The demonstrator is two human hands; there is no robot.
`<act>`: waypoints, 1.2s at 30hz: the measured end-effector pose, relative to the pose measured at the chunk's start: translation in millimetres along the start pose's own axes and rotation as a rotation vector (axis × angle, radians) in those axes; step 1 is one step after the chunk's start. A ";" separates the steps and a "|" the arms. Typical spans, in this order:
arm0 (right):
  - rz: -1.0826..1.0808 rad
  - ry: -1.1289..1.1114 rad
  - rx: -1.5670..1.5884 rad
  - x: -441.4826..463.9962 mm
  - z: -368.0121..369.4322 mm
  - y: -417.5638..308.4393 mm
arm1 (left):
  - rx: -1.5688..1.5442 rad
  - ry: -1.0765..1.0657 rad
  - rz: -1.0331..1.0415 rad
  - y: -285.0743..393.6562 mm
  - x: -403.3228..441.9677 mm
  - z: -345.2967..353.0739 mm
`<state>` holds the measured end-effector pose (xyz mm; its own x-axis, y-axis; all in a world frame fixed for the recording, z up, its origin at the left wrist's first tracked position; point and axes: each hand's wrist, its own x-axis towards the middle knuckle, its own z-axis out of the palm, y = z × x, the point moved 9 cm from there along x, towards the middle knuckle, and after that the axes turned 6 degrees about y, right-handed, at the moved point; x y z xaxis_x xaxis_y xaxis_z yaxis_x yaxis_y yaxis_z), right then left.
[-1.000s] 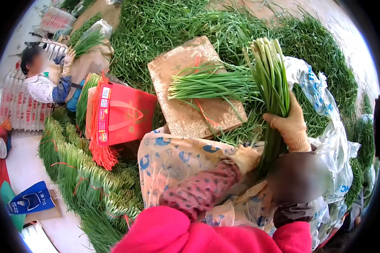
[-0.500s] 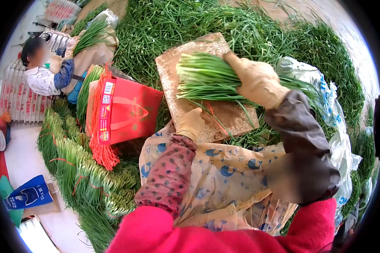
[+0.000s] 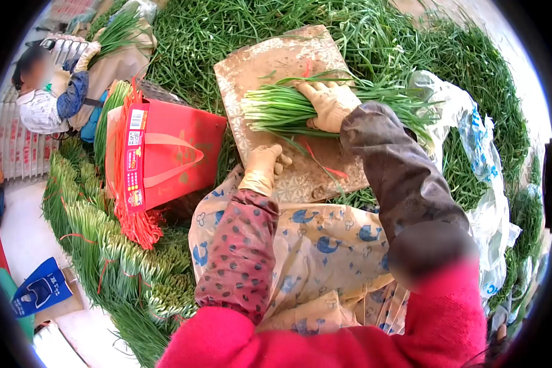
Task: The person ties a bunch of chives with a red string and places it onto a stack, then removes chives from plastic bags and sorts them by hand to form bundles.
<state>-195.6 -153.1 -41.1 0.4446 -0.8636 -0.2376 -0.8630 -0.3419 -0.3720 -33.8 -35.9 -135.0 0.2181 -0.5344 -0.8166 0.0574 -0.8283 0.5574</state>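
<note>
A bunch of garlic chives (image 3: pixel 276 109) lies across a worn, dirt-stained board (image 3: pixel 245 67), its pale cut ends to the left and leaves to the right. My right hand (image 3: pixel 330 105), in a cream glove, grips it from above near the middle, fingers over the top. A red tie strip (image 3: pixel 328 170) lies on the board, partly under the stalks. At the board's near left part rests my left hand (image 3: pixel 265 168), also gloved, with its fingers curled in; whatever they hold, if anything, is hidden.
A red bag (image 3: pixel 181 156) with red strips (image 3: pixel 138 227) hanging from it stands left. Tied chive bundles (image 3: pixel 113 245) are stacked beside it. Loose chives (image 3: pixel 374 37) heap behind the board. Plastic sheeting (image 3: pixel 481 135) lies right. Another person (image 3: pixel 55 98) sits at upper left, holding chives.
My right hand and the chives have come down and left; the blurred bunch now lies still on the board. My left hand's fingers have curled in. The whole view has shifted slightly.
</note>
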 end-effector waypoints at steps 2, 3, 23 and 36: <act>0.000 0.009 -0.012 0.5 1.5 1.3 | -0.096 -0.035 -0.045 2.4 -5.1 6.5; -0.011 0.017 -0.020 1.1 2.4 0.8 | -0.195 -0.060 -0.089 1.8 -7.3 9.7; -0.076 0.156 -0.080 -12.9 6.2 -0.4 | 0.945 -0.055 0.669 45.5 -44.5 57.2; -0.028 0.341 -0.119 -24.9 -6.5 -21.1 | 1.487 0.254 1.122 124.8 -34.1 75.7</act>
<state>-190.0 -126.8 -21.5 0.3799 -0.9204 0.0919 -0.8824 -0.3904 -0.2627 -107.9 -133.9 -49.0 -0.3222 -0.9417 -0.0967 -0.9462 0.3171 0.0651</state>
